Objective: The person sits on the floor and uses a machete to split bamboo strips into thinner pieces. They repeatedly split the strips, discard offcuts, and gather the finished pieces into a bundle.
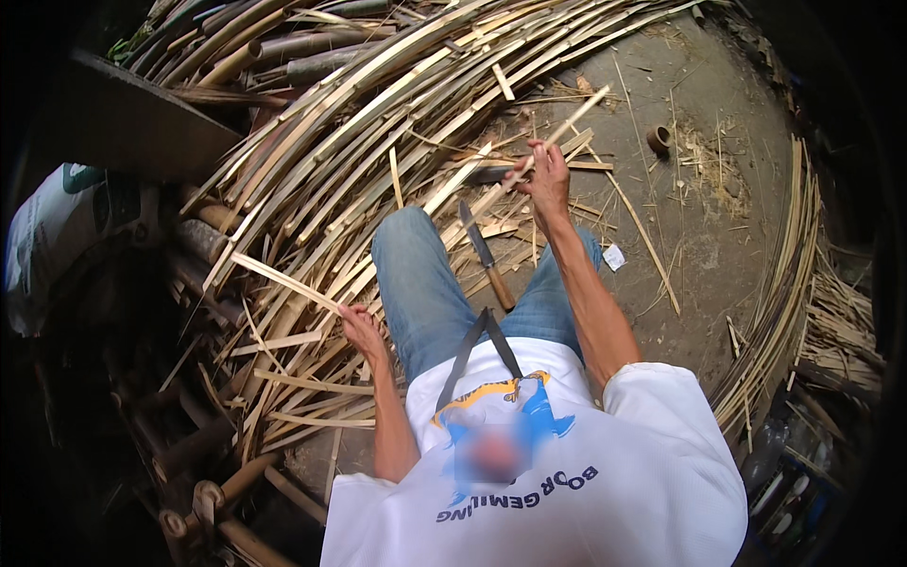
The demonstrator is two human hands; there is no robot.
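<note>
Out to the left, beside my left knee, my left hand (362, 333) is closed around the end of pale split bamboo strips (283, 280) that point away to the upper left. My right hand (548, 181), ahead of my right knee, grips a single bamboo strip (582, 112) slanting from upper right to lower left. Between my legs lies a knife (480, 242), its dark blade pointing away and its wooden handle toward me. A dark, blade-like piece (487, 175) shows just left of my right hand, partly covered by strips; its kind is unclear.
A big heap of long bamboo strips (354, 142) curves across the left and far side. Thick bamboo poles (312, 42) lie behind it. On the concrete floor (652, 246) are a short bamboo ring (658, 140), shavings and a paper scrap (614, 257). More strips (779, 293) line the right.
</note>
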